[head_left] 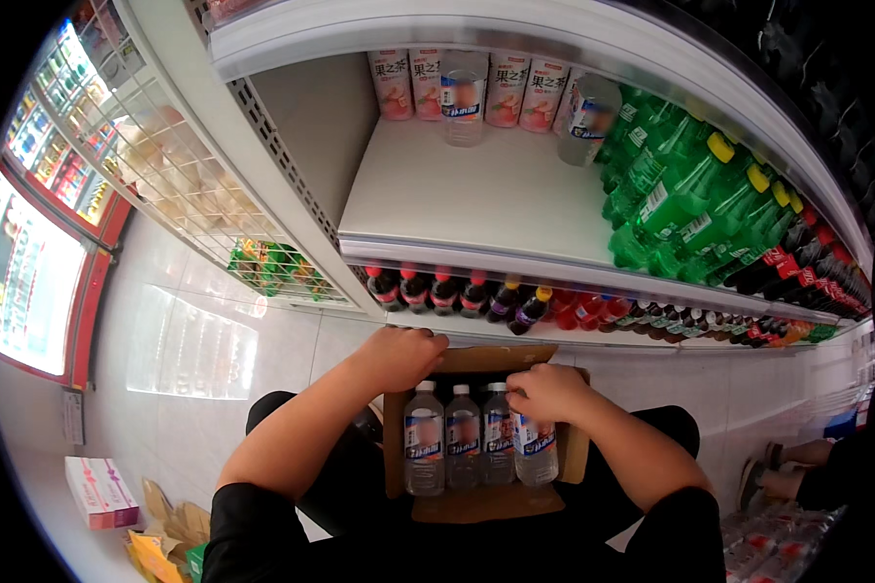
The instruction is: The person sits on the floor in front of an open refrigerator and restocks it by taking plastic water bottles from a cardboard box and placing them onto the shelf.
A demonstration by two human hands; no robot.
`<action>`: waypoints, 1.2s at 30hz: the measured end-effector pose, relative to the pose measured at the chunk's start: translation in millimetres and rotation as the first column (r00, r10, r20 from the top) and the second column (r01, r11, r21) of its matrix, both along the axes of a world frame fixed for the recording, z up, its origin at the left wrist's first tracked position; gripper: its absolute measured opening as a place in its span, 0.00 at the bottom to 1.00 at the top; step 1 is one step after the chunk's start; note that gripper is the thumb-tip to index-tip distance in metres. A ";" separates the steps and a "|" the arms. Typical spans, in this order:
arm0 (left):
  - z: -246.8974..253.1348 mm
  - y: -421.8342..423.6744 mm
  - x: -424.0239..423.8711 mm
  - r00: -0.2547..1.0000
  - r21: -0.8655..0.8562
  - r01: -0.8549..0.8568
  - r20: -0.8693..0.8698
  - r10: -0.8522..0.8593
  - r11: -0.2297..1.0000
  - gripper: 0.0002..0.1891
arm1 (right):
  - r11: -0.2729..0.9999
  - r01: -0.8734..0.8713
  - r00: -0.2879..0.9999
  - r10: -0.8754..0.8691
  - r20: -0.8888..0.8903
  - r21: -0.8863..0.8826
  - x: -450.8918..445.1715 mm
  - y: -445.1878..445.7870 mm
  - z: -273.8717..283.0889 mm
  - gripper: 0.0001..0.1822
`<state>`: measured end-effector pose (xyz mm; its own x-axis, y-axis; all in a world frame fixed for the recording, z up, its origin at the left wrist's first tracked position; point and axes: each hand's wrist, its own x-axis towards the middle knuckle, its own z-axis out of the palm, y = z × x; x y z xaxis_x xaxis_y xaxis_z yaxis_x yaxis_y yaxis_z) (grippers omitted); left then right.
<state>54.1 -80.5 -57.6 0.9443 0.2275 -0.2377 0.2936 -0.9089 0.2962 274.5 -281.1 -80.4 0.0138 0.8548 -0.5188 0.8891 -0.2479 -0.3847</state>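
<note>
An open cardboard box [488, 503] sits between my knees, its flaps folded out. Clear plastic bottles with white caps and blue-and-white labels stand inside: a left bottle [424, 444], a second bottle [463, 444] and a third bottle [497, 433]. My right hand [550, 392] grips the top of the rightmost bottle [534, 452], covering its cap. At the far left corner of the box is my left hand [412, 355], fingers curled beside the far flap [499, 358]. What lies under those fingers is hidden.
Two similar bottles, a left one [465, 102] and a right one [589, 120], stand on the white shelf [474, 189] before peach-printed cartons [509, 91]. Green bottles [671, 189] fill its right side. Dark-drink bottles [443, 291] line the lower shelf. Another person's feet [769, 474] are at right.
</note>
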 end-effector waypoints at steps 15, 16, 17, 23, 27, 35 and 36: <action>6.4 -1.6 -6.0 0.999 -0.023 0.033 -0.019 -0.033 0.999 0.13 | 0.936 -0.058 0.998 0.042 -0.054 -0.347 -0.3 15.8 -0.4 0.28; 7.2 -1.6 -6.2 0.999 -0.024 0.033 -0.022 -0.033 0.999 0.13 | 0.936 -0.086 0.996 0.079 -0.033 -0.340 -1.9 15.5 0.2 0.28; 6.6 -1.3 -6.5 0.999 -0.024 0.033 -0.010 -0.033 0.999 0.13 | 0.936 -0.113 0.993 0.116 -0.012 -0.334 -4.0 13.9 0.2 0.29; 6.0 -1.5 -3.9 0.999 -0.033 0.035 0.007 -0.035 0.999 0.14 | 0.926 -0.204 0.977 0.211 -0.014 -0.318 -7.0 8.2 -14.2 0.30; 8.7 -1.3 -1.6 0.999 -0.038 0.034 0.018 -0.033 0.999 0.15 | 0.930 -0.177 0.982 0.191 0.012 -0.322 -4.1 7.4 -19.7 0.29; 22.6 -9.0 9.6 0.743 0.030 -0.025 0.669 -0.001 0.999 0.20 | 0.964 -0.127 0.982 0.155 0.106 -0.235 -14.1 -5.0 15.1 0.27; 26.3 -10.3 12.5 0.702 0.073 -0.042 0.712 -0.022 0.996 0.20 | 0.966 -0.133 0.983 0.158 0.095 -0.221 -10.8 -6.3 18.5 0.27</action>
